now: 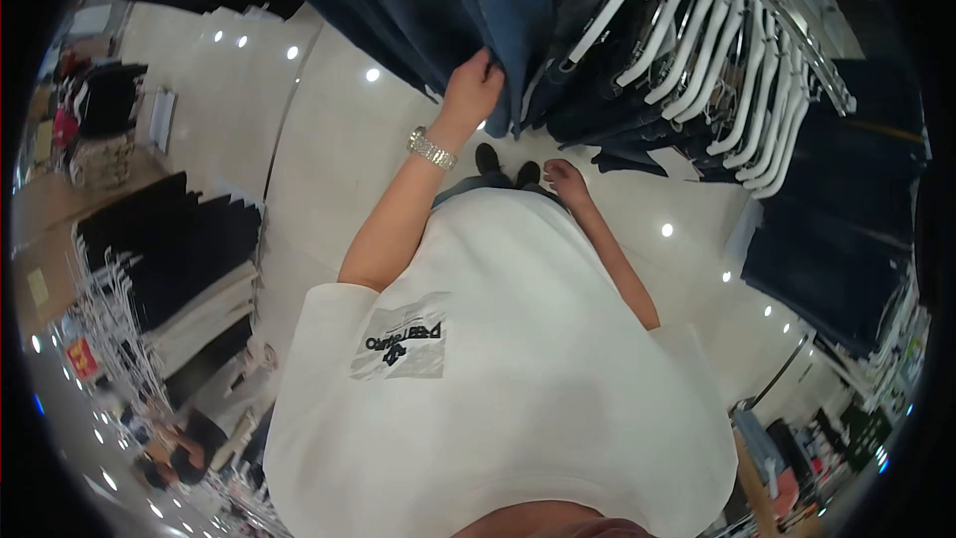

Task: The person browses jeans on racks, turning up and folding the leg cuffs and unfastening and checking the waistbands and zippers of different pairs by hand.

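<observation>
My left hand (473, 92), with a metal-banded watch (432, 147) on its wrist, is closed on the edge of a pair of blue jeans (513, 15). These jeans hang at the top of the view, with more dark blue jeans (413, 10) right beside them. My right hand (566, 182) hangs low near my hip. Its fingers are loosely bent and hold nothing. Nearest to it are dark hanging jeans (602, 120), which it does not touch.
White hangers (712, 50) fill a metal rail (782, 15) at upper right. Dark trousers (836, 209) hang at far right, and black trousers (164, 249) at left. My shoes (487, 158) stand on a shiny tiled floor (329, 169). Another person (194, 443) is at lower left.
</observation>
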`<state>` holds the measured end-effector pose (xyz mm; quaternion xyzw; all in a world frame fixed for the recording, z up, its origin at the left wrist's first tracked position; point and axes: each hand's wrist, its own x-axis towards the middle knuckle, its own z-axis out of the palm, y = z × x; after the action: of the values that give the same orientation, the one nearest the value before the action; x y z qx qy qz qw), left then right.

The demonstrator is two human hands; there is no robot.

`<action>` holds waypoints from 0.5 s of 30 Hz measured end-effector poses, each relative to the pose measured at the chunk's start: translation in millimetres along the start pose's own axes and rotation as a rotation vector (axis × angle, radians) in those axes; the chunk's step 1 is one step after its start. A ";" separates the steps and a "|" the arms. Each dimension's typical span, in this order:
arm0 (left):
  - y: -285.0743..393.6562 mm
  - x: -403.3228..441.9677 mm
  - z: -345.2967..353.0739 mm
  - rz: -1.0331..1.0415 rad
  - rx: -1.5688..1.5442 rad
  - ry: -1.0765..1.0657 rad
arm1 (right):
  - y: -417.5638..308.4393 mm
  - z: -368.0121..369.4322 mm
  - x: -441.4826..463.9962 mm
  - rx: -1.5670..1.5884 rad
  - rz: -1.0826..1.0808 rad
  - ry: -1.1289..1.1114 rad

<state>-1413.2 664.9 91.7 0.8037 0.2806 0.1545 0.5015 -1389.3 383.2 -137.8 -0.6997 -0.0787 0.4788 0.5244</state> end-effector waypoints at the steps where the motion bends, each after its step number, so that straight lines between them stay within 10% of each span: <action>1: 5.5 -5.9 -1.2 -0.014 0.009 -0.025 | -11.2 11.1 1.7 0.027 -0.036 -0.031; 15: -34.6 -37.3 -45.5 -0.020 -0.071 -0.181 | -111.6 106.4 62.9 -0.174 -0.036 -0.132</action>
<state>-1477.2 686.8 82.4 0.7933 0.2363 0.0861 0.5545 -1392.3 540.6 -83.6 -0.7081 -0.1669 0.5058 0.4636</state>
